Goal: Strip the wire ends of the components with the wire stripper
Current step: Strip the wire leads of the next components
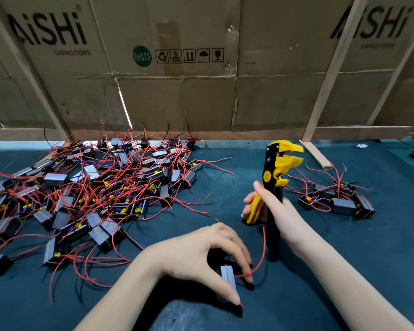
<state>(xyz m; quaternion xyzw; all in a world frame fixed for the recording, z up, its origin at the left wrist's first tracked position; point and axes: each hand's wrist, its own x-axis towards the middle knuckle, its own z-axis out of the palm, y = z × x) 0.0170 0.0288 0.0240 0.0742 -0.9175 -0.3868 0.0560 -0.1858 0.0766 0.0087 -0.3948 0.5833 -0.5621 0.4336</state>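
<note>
Leaving a bare strip of dark green mat [225, 201] between a large tangled heap of components [91, 187] on the left and a small cluster of components [337, 199] on the right, both trailing red wires. Closing off the far edge: a cardboard wall [177, 91] braced by wooden battens [328, 75]. Gripping the wire stripper [275, 182] upright at its handles, right hand [270, 206] curled round them, yellow jaws parted and pointing right. Pinching one component [228, 278] between thumb and fingertips against the near mat, left hand [201, 254] arched over it, its red wire [261, 254] curving up toward the stripper's handles.
</note>
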